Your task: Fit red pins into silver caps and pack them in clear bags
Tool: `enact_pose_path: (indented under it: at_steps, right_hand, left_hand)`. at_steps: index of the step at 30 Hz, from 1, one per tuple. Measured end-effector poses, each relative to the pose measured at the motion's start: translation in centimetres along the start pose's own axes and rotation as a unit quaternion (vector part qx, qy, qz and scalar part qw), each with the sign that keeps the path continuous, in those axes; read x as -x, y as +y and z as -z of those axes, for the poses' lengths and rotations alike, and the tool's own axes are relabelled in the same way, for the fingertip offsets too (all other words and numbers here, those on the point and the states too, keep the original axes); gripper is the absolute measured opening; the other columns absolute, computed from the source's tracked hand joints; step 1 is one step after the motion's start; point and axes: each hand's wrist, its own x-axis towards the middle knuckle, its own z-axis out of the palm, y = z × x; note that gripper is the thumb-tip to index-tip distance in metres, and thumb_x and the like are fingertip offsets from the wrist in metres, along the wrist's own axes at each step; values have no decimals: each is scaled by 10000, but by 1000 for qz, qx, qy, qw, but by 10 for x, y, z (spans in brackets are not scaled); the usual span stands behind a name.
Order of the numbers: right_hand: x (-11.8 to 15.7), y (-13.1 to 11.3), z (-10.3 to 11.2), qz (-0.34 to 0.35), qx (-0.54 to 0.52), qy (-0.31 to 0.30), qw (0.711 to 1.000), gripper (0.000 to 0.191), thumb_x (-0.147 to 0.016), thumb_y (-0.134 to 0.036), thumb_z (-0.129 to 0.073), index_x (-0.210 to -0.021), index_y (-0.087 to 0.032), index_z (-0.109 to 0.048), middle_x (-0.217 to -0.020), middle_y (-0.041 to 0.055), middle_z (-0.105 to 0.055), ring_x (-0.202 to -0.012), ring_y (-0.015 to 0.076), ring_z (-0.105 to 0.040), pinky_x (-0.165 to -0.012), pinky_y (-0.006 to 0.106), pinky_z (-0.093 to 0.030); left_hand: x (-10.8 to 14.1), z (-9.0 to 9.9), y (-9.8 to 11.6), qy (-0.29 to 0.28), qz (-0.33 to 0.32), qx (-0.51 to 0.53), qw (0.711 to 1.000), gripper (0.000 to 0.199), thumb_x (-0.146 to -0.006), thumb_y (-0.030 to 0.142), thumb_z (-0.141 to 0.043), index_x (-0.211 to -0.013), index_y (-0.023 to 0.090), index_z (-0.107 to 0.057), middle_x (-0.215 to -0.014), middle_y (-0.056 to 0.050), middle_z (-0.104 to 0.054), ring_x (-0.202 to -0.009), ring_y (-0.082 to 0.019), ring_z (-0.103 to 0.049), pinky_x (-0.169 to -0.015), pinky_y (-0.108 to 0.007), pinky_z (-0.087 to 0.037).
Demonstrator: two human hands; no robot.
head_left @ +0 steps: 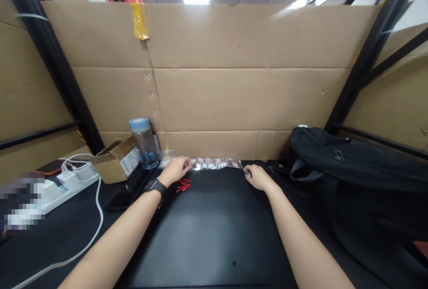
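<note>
A row of small clear plastic packets (216, 163) with red bits inside lies along the foot of the cardboard wall. My left hand (174, 171), wearing a dark watch (158, 186), is at the row's left end with its fingers curled together; what they hold, if anything, is hidden. Just below that hand is a small heap of red pieces (183, 185). Beyond the row's right end, my right hand (259, 177) is closed on a small shiny clear packet (248, 174), mostly covered by the fingers. Behind the left hand lies a flat clear plastic bag (166, 155).
On the left stand a water bottle (144, 144) with a blue lid, an open cardboard box (115, 164) and a white power strip (72, 191) with a trailing cable. A black bag (361, 182) fills the right side. Cardboard (220, 97) walls off the back; keys (272, 168) lie near the bag.
</note>
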Motion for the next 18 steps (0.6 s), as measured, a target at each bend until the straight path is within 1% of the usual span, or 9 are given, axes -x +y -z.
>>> enact_pose_path:
  at_steps: [1, 3, 5, 8, 11, 13, 15, 18]
  right_hand:
    - [0, 0, 2, 1, -3, 4, 1000, 270, -819, -137, -625, -1064, -188, -724, -1056, 115, -704, -994, 239, -651, -879, 299, -446]
    - [0, 0, 5, 2, -10, 9, 1000, 220, -803, -128, -638, -998, -171, -729, -1009, 113, -720, -942, 231, -667, -846, 286, -452]
    - [0, -2, 7, 2, -17, 9, 1000, 186, -775, -124, -664, -943, -171, -729, -952, 100, -735, -892, 225, -678, -796, 274, -456]
    - [2, -10, 6, 7, -26, 5, 1000, 204, -734, -122, -694, -923, -190, -729, -901, 74, -745, -860, 215, -692, -744, 255, -452]
    - [4, -22, 2, 7, -26, 3, 1000, 239, -700, -142, -711, -924, -222, -732, -894, 57, -746, -853, 217, -700, -701, 249, -440]
    - [7, -29, 2, 1, -22, 5, 1000, 267, -680, -166, -724, -935, -246, -733, -910, 54, -746, -850, 229, -703, -665, 253, -427]
    - [10, -33, 5, -11, -16, 7, 1000, 296, -669, -180, -728, -951, -270, -734, -941, 54, -748, -863, 244, -705, -647, 261, -420]
    - [13, -34, 11, -22, -23, 13, 999, 334, -654, -193, -742, -974, -290, -737, -973, 42, -753, -890, 247, -706, -658, 268, -442]
  left_hand:
    - [3, 3, -3, -36, -21, 13, 999, 214, -890, 376, -578, -939, 205, -698, -926, -75, -728, -898, -216, -676, -838, -284, -464]
    - [10, 6, -8, -85, -50, 29, 995, 189, -829, 389, -639, -869, 222, -717, -810, -29, -727, -769, -182, -674, -747, -241, -476]
    - [17, 6, -11, -101, -63, 36, 992, 213, -823, 402, -629, -881, 220, -724, -802, -24, -730, -746, -178, -668, -717, -235, -478]
    - [20, 3, -10, -89, -63, 28, 994, 216, -833, 397, -603, -854, 213, -716, -804, -33, -727, -747, -183, -656, -719, -244, -471]
    - [18, 1, -7, -74, -57, 8, 996, 148, -810, 347, -628, -769, 222, -695, -765, -32, -718, -737, -189, -650, -740, -254, -459]
    - [16, 1, -3, -57, -53, -3, 997, 116, -810, 303, -628, -740, 226, -679, -779, -42, -722, -773, -202, -658, -778, -267, -454]
    - [16, 2, 3, -34, -47, -7, 998, 118, -838, 272, -602, -752, 224, -669, -825, -56, -731, -829, -216, -669, -824, -286, -446]
    - [21, 3, 16, -8, -45, -1, 999, 143, -909, 267, -540, -871, 226, -672, -909, -54, -746, -894, -217, -681, -879, -307, -435]
